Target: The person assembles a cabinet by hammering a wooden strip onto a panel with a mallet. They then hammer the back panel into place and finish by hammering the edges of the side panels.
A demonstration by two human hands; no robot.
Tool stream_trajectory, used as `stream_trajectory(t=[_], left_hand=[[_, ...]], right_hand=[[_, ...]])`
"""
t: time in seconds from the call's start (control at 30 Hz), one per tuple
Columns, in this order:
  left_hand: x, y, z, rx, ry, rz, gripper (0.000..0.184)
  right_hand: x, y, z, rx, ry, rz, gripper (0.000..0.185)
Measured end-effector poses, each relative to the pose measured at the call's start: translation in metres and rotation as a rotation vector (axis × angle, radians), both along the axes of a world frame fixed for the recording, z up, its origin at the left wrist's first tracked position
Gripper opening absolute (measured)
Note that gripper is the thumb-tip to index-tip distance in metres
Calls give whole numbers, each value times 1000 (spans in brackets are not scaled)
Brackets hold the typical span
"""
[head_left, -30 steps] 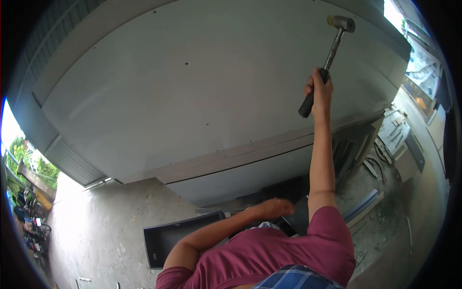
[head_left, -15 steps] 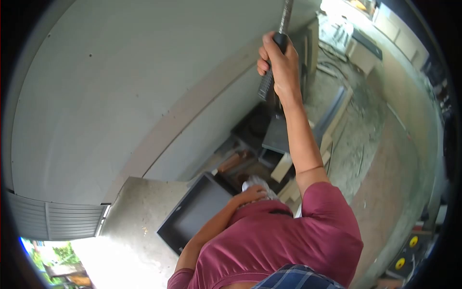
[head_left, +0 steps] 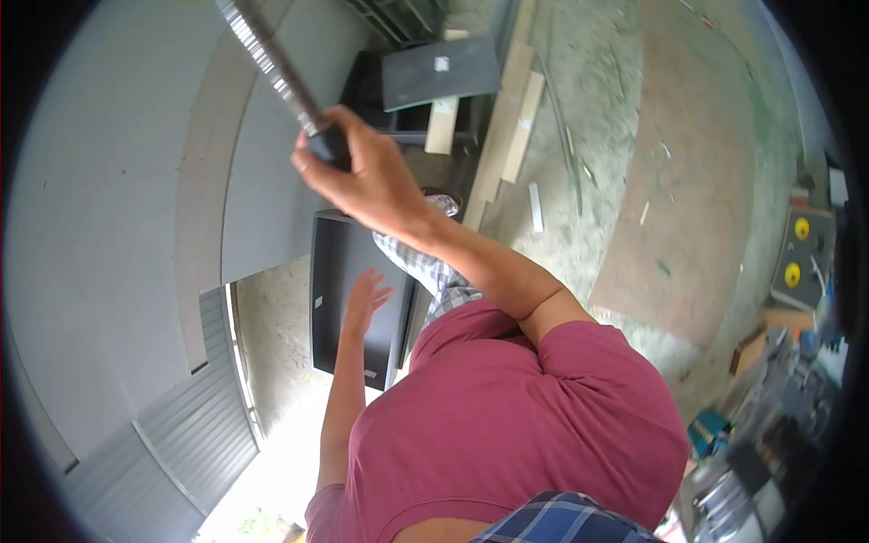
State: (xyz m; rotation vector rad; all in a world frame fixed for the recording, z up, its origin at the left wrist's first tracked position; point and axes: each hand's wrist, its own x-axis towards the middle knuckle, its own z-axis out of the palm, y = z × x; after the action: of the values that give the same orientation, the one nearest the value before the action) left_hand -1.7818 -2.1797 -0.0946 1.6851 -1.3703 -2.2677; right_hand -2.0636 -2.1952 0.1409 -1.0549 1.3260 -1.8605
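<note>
My right hand (head_left: pixel 367 176) grips the black handle of a hammer (head_left: pixel 272 68); its metal shaft points up and left, and the head is out of the frame. My left hand (head_left: pixel 366 297) is empty, with its fingers apart, over a dark open box (head_left: pixel 339 271) on the floor. To the left of both hands stands a large grey panel (head_left: pixel 109 226) with a pinkish-brown strip (head_left: pixel 204 181) along its edge.
A dark board (head_left: pixel 434 77) and pale wooden strips (head_left: pixel 502 136) lie beyond my right hand. A brown sheet (head_left: pixel 679 181) covers floor at the right. A black item with yellow discs (head_left: pixel 804 258) and clutter (head_left: pixel 760 452) are at the far right.
The view has turned right and down. My right hand has come down and closer with the hammer, whose head has left the frame. My left hand has moved over the dark box.
</note>
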Motion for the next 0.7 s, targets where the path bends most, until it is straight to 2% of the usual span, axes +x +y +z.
stream_trajectory(t=[0.03,0.07,0.13,0.17,0.2,0.27,0.3,0.37,0.4,0.47,0.53,0.6,0.63,0.67,0.7], left_hand=[[6,-4,-8,31,46,197,59],[11,-6,-16,39,45,177,59],[-1,-4,-8,1,-41,393,56],[-6,-6,-3,-22,-38,395,62],[-24,-5,22,-30,-29,400,62],[-57,-1,78,-165,353,326,74],[-74,0,108,-181,363,341,74],[-105,3,162,-406,563,303,83],[-114,4,181,-420,568,316,83],[-139,7,211,-674,625,183,85],[-173,21,240,-757,615,174,84],[-207,39,255,-779,456,167,80],[-225,54,258,-794,406,228,62],[-239,68,256,-810,418,227,62],[-252,84,248,-678,438,279,51]], right_hand=[[1,8,-2,26,13,11,19],[1,14,-5,42,33,28,20],[-1,27,-10,59,66,22,21],[-1,34,-8,83,68,28,21],[0,39,-8,103,71,42,21],[-2,53,-9,122,72,81,22],[-1,58,-9,145,95,96,23],[-2,67,-10,200,152,135,24],[-1,71,-15,166,115,184,25],[-8,84,-17,245,103,359,27],[-22,100,-16,304,169,467,33],[-46,120,-18,263,197,529,36],[-62,131,-22,247,212,522,36],[-79,143,-29,256,318,527,37],[-103,156,-34,269,423,533,37]])
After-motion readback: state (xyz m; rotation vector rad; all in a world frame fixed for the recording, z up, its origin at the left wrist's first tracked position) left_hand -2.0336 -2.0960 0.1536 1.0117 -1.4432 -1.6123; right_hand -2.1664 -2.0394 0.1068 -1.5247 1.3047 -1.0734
